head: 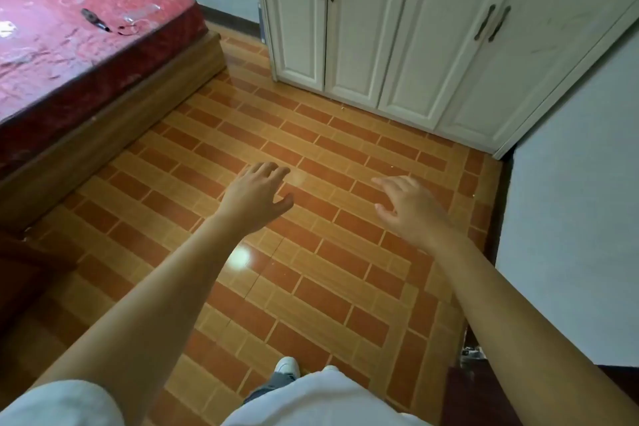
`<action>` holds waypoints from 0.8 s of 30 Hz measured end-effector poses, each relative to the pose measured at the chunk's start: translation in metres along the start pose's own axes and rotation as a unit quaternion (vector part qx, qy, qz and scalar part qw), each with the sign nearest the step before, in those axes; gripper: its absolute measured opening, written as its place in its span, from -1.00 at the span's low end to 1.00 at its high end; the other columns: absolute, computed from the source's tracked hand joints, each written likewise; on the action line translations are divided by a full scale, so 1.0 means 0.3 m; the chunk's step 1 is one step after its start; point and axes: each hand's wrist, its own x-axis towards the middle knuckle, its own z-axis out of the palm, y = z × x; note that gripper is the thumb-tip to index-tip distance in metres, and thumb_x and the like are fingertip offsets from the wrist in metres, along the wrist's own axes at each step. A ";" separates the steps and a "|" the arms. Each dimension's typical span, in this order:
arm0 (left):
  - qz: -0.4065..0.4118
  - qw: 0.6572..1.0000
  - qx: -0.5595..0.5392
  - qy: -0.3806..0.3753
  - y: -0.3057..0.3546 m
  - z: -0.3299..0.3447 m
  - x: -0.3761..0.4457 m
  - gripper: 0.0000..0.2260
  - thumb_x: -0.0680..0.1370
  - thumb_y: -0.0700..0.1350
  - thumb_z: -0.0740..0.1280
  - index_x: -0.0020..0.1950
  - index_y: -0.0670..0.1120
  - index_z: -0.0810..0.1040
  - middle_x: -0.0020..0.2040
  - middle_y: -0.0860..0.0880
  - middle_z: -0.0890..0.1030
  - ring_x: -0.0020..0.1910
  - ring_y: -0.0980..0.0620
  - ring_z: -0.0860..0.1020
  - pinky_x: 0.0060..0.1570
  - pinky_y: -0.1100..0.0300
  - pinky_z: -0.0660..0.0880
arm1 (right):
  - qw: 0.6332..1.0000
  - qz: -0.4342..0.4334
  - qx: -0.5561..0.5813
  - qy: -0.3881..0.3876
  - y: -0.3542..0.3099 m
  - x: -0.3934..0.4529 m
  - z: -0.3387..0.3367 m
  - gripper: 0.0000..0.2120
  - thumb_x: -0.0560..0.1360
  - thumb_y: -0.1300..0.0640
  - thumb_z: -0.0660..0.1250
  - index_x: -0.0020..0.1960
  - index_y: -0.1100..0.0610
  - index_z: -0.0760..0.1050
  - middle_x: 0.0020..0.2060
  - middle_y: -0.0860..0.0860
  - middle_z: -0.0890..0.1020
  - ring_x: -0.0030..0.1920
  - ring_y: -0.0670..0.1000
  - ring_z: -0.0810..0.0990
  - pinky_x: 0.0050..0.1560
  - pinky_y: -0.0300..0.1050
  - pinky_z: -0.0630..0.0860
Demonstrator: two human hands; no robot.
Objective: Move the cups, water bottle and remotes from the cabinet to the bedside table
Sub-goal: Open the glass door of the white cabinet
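Small objects on mattress too blurred.

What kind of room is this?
Probably a bedroom. A red mattress lies on a wooden bed base, white cupboard doors line the far wall, and the floor is brick-pattern tile.

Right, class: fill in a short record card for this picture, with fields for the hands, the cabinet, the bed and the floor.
left hand: open, fingers spread, holding nothing, held out over the floor
right hand: open, fingers loosely bent, holding nothing
cabinet: white, four panelled doors, all closed, dark handles
bed: red mattress on a wooden base, small dark items lying on top
floor: orange and tan brick-pattern tiles, glossy
cups, bottle, remotes: none in view
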 end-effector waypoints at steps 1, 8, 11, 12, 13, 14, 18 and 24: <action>-0.003 1.000 0.000 0.004 -0.002 0.001 0.011 -0.53 0.55 0.10 0.18 0.40 -0.08 0.31 0.33 -0.10 0.43 0.36 -0.09 0.34 0.34 0.04 0.29 | 1.000 -0.008 -0.002 0.005 0.009 0.012 -0.002 -0.55 0.58 0.02 0.12 0.44 0.07 0.20 0.40 -0.01 0.36 0.43 0.00 0.23 0.40 -0.08 0.19; -0.020 1.000 -0.011 0.013 -0.034 -0.001 0.124 -0.53 0.55 0.10 0.18 0.40 -0.07 0.31 0.33 -0.10 0.43 0.34 -0.10 0.36 0.29 0.02 0.35 | 1.000 -0.017 -0.018 0.010 0.042 0.139 -0.031 -0.56 0.58 0.02 0.13 0.44 0.07 0.21 0.38 -0.01 0.38 0.41 0.00 0.26 0.34 -0.10 0.28; -0.026 0.999 -0.013 0.017 -0.066 -0.008 0.209 -0.53 0.55 0.10 0.18 0.40 -0.07 0.30 0.33 -0.10 0.43 0.34 -0.10 0.36 0.28 0.02 0.34 | 1.000 -0.024 -0.016 0.010 0.050 0.224 -0.040 -0.56 0.58 0.03 0.13 0.43 0.06 0.21 0.37 -0.01 0.38 0.41 0.00 0.26 0.34 -0.10 0.28; -0.028 0.999 -0.019 0.019 -0.079 -0.008 0.242 -0.54 0.55 0.10 0.18 0.40 -0.07 0.31 0.33 -0.09 0.43 0.33 -0.09 0.36 0.27 0.03 0.34 | 1.000 -0.025 -0.015 0.009 0.049 0.259 -0.045 -0.56 0.58 0.03 0.13 0.44 0.06 0.21 0.37 -0.01 0.38 0.41 0.00 0.26 0.35 -0.09 0.26; -0.031 0.999 -0.025 0.021 -0.094 -0.008 0.277 -0.54 0.55 0.10 0.18 0.40 -0.07 0.31 0.33 -0.08 0.43 0.33 -0.09 0.36 0.26 0.03 0.35 | 0.999 -0.026 -0.016 0.010 0.051 0.296 -0.048 -0.56 0.58 0.03 0.13 0.44 0.06 0.21 0.37 -0.01 0.38 0.41 0.00 0.25 0.36 -0.10 0.24; -0.031 0.999 -0.029 0.024 -0.112 -0.007 0.318 -0.54 0.56 0.09 0.18 0.40 -0.07 0.31 0.33 -0.08 0.43 0.32 -0.08 0.36 0.25 0.04 0.35 | 0.999 -0.026 -0.018 0.012 0.051 0.339 -0.053 -0.56 0.58 0.03 0.13 0.44 0.06 0.21 0.38 -0.01 0.38 0.41 0.00 0.25 0.37 -0.10 0.23; -0.040 0.998 -0.044 0.035 -0.210 -0.018 0.505 -0.55 0.56 0.09 0.17 0.39 -0.08 0.32 0.32 -0.08 0.43 0.33 -0.08 0.35 0.25 0.05 0.36 | 1.000 -0.013 -0.009 0.020 0.045 0.548 -0.067 -0.55 0.57 0.03 0.14 0.44 0.06 0.21 0.37 -0.01 0.39 0.41 0.00 0.27 0.36 -0.07 0.27; -0.056 0.995 -0.065 0.043 -0.411 -0.062 0.800 -0.56 0.57 0.09 0.16 0.40 -0.07 0.31 0.32 -0.08 0.43 0.33 -0.07 0.35 0.25 0.06 0.35 | 0.999 0.010 0.014 0.037 -0.004 0.890 -0.138 -0.55 0.58 0.03 0.14 0.45 0.06 0.21 0.38 0.00 0.37 0.41 0.00 0.27 0.37 -0.08 0.26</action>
